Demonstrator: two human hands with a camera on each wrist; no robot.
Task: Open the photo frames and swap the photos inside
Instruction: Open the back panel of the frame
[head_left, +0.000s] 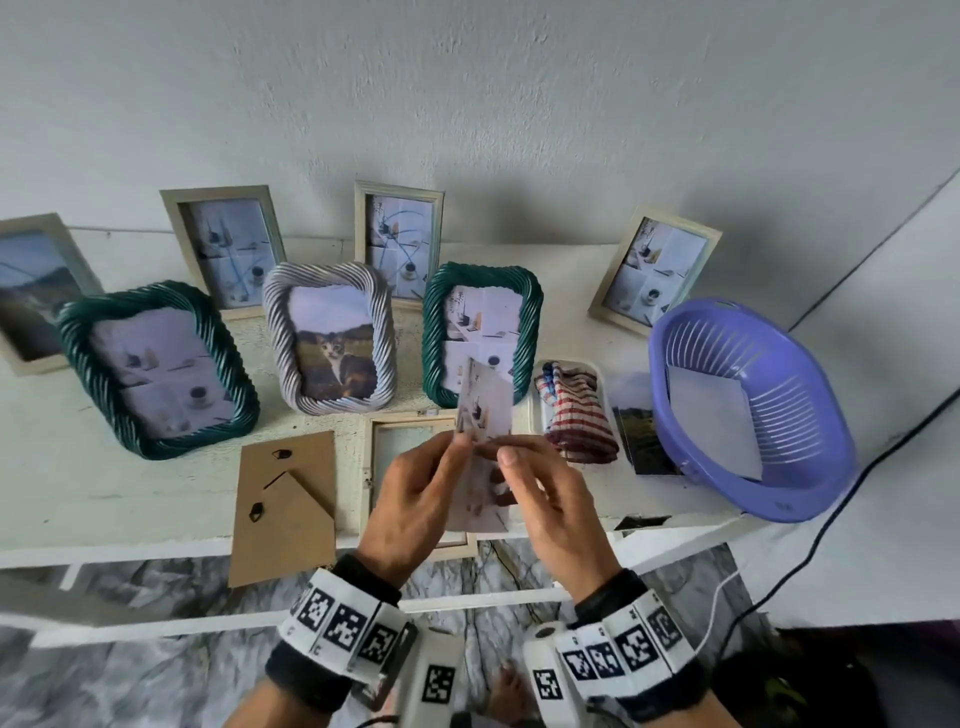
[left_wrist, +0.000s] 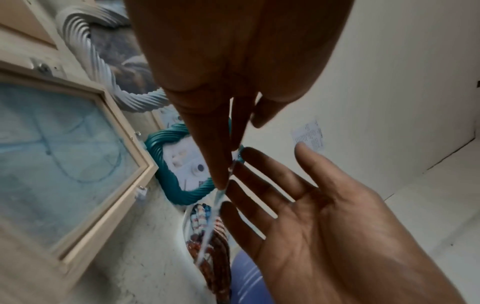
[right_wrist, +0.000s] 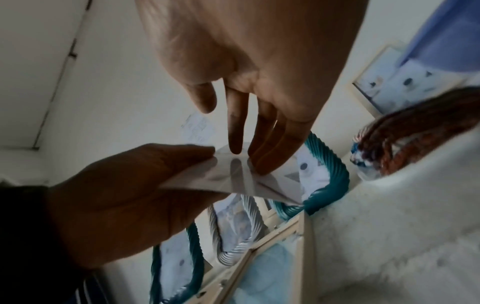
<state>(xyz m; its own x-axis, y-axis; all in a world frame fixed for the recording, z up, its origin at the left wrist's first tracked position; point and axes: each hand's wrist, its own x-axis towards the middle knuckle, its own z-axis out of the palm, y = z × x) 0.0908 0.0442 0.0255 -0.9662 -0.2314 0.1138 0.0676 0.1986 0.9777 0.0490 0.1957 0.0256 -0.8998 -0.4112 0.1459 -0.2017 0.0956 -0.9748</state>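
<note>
A desk-scene photo (head_left: 485, 405) is held upright over an open cream frame (head_left: 382, 467) that lies face down near the table's front edge. My left hand (head_left: 457, 441) pinches the photo's left edge, thumb on one face and fingers on the other. My right hand (head_left: 506, 454) keeps its fingers straight and spread, and their tips touch the photo (right_wrist: 233, 181); its thumb stands apart. In the left wrist view the photo (left_wrist: 213, 216) shows edge-on between the left fingers (left_wrist: 218, 164) and the right palm (left_wrist: 324, 226). The frame's cardboard backing (head_left: 285, 499) lies to the left. A landscape photo (head_left: 644, 431) lies flat to the right.
Twisted frames stand behind: green (head_left: 156, 369), white with a cat photo (head_left: 330, 338), green (head_left: 478, 332). Several cream frames lean on the wall. A striped cloth (head_left: 571, 410) sits in a white tray beside a purple basket (head_left: 748, 415). A black cable (head_left: 831, 519) hangs right.
</note>
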